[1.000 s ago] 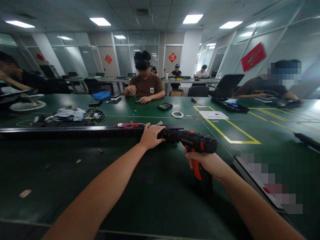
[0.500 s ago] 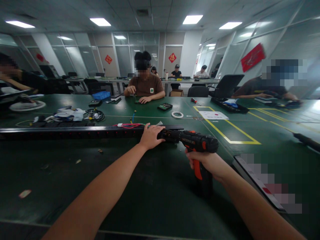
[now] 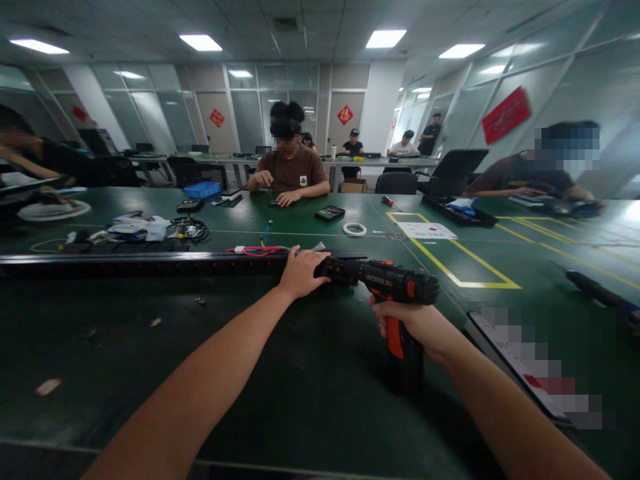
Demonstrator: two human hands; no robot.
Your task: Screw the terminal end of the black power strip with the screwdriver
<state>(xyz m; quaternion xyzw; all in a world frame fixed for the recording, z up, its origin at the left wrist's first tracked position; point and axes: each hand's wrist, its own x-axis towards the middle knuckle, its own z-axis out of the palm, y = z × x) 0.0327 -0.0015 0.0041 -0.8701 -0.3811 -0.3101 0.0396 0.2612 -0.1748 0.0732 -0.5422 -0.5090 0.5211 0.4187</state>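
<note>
My right hand (image 3: 407, 321) is wrapped round the grip of a black and orange cordless drill (image 3: 397, 281), its front end pointing left. The drill's nose meets the right end of a long black bar (image 3: 150, 268), which has a row of small red marks along its near side. My left hand (image 3: 303, 273) grips the bar close to that end, thumb toward me and fingers over the top. Red wires (image 3: 260, 251) with a white connector lie along the bar's upper edge beside my left hand. Where the drill's tip meets the bar is hard to make out.
Small scraps and a brass-coloured piece (image 3: 201, 302) lie on the green table (image 3: 280, 400). Behind the bar are cables (image 3: 193, 230), a white ring (image 3: 355, 229), and a paper sheet (image 3: 427, 230). A tablet-like slab (image 3: 515, 363) and a dark tool (image 3: 595, 287) lie right. Co-workers sit opposite.
Both my hands and the drill stay nearly in place. At the far right, the dark tool has shifted left and turned slightly. A standing person at the back shows more fully.
</note>
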